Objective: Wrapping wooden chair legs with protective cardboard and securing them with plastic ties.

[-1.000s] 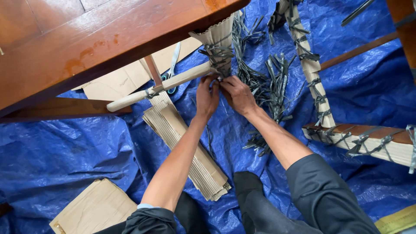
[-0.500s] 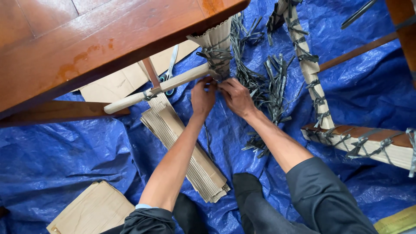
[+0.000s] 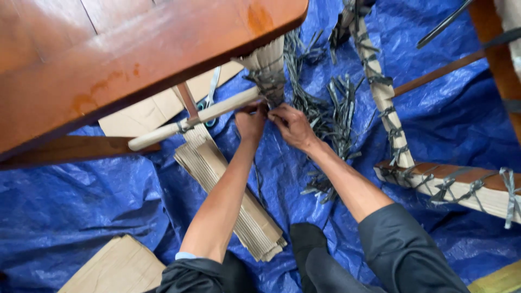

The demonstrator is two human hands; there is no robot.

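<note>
Nearest the viewer, on the blue tarpaulin (image 3: 70,201), lie a flat cardboard sheet (image 3: 116,268) and, closer to the wrapped table leg (image 3: 267,68), a stack of corrugated cardboard strips (image 3: 228,190) running under the left forearm. Both forearms reach up from dark sleeves toward that leg. The left hand (image 3: 251,122) and right hand (image 3: 293,126) meet just below the leg's cardboard wrapping, fingers drawn narrow and pinched on a grey strap tie (image 3: 267,104) at the joint where the pale wooden rail (image 3: 190,120) meets the leg; how fully each hand closes is hidden by the knuckles. Right of the leg, a heap of cut grey straps (image 3: 334,108) lies on the tarpaulin, and beyond it stands a second wrapped leg (image 3: 382,89) bound with the same ties, joining a wrapped rail (image 3: 461,187). Behind the rail near the leg, scissors (image 3: 209,97) rest on another cardboard sheet. The reddish table top (image 3: 125,54) overhangs the leg. Compared with half a second before, the hands have kept their grip at the same joint, while the whole scene sits slightly lower and leftward in view.
</note>
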